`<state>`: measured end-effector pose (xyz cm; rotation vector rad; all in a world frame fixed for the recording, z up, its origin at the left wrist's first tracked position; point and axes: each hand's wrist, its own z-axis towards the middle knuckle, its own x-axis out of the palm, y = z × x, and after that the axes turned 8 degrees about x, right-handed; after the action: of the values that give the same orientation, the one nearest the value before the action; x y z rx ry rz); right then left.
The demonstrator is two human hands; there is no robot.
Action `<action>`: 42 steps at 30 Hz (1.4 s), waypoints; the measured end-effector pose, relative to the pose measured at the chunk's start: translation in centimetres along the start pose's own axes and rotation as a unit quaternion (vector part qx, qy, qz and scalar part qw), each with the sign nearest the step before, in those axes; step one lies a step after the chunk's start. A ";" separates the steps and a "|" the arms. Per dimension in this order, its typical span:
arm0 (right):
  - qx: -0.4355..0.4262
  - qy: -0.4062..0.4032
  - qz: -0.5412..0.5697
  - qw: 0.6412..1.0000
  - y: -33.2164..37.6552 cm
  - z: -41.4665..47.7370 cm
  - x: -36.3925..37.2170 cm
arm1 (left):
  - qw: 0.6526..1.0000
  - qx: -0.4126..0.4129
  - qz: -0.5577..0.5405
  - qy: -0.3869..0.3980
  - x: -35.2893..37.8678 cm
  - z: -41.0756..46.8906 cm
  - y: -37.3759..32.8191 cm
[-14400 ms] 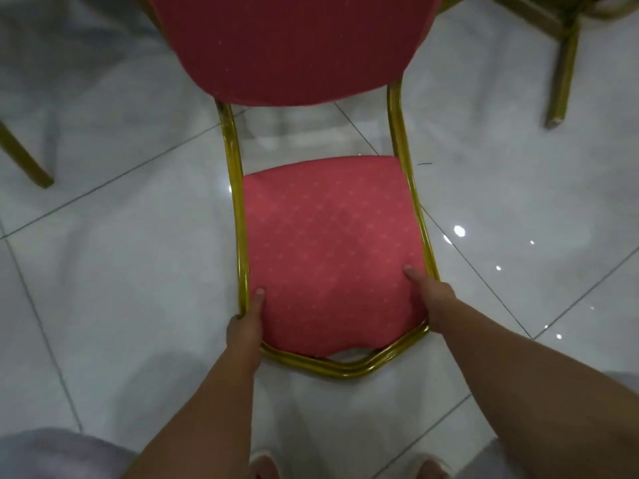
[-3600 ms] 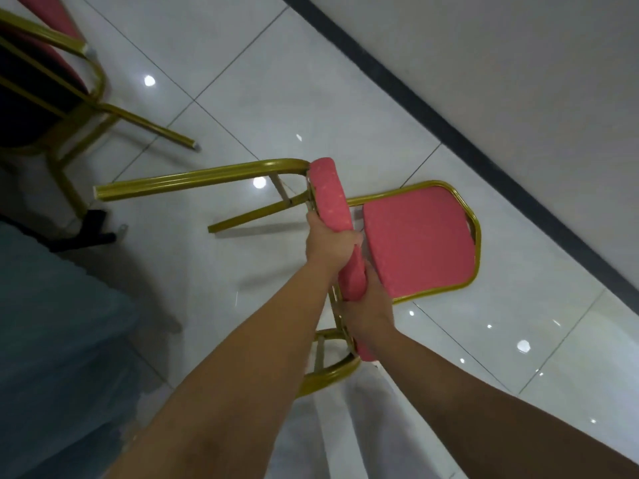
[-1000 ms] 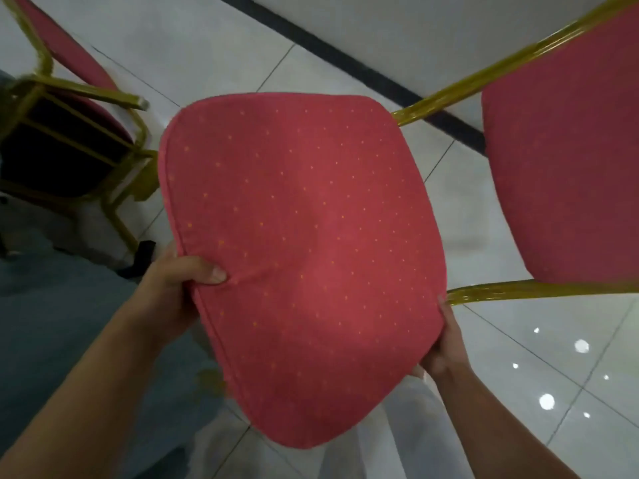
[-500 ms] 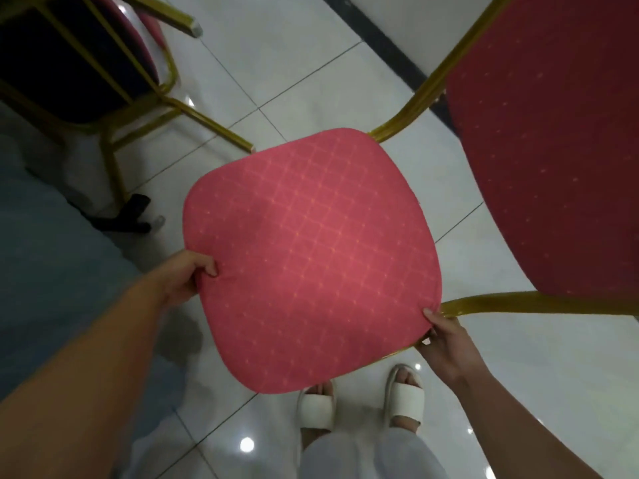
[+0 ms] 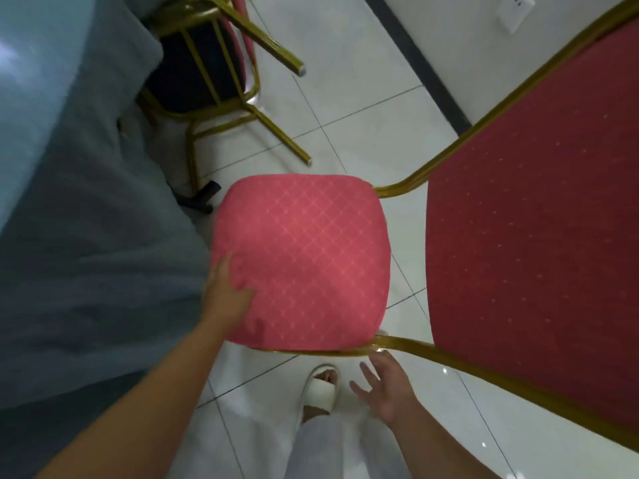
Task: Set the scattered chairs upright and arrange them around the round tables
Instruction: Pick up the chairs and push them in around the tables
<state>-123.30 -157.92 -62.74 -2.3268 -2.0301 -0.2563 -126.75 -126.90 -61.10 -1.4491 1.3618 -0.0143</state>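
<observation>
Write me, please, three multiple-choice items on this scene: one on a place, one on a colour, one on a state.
1. Where does the left hand rest? A) on the seat, left edge B) on a wall C) on a shoe
2. What colour is the chair frame? A) silver B) gold C) black
3. How is the right hand? A) gripping the frame B) a fist C) open, holding nothing

1 A: its thumb lies on the pink seat. 2 B: the tubes shine gold. 3 C: its fingers are spread.

Tablecloth (image 5: 86,236) left, toppled chair (image 5: 207,81) ahead, floor (image 5: 363,98) free.
</observation>
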 end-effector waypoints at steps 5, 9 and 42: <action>-0.015 -0.049 -0.293 0.955 -1.3 -11.6 0.5 | 0.982 -0.103 -0.117 0.109 -2.4 -10.9 -2.1; -0.114 -0.010 -0.360 0.926 0.6 -21.9 1.2 | 0.974 -0.106 -0.145 0.137 -5.4 -19.0 -5.9; -0.413 0.096 -0.064 0.904 38.7 -47.3 -23.7 | 0.883 0.056 -0.411 0.220 13.1 -26.8 -61.2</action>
<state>-92.67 -193.25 -16.84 -2.3669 -2.2434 -1.5531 -96.77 -169.39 -17.18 -1.8924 0.9545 -1.0082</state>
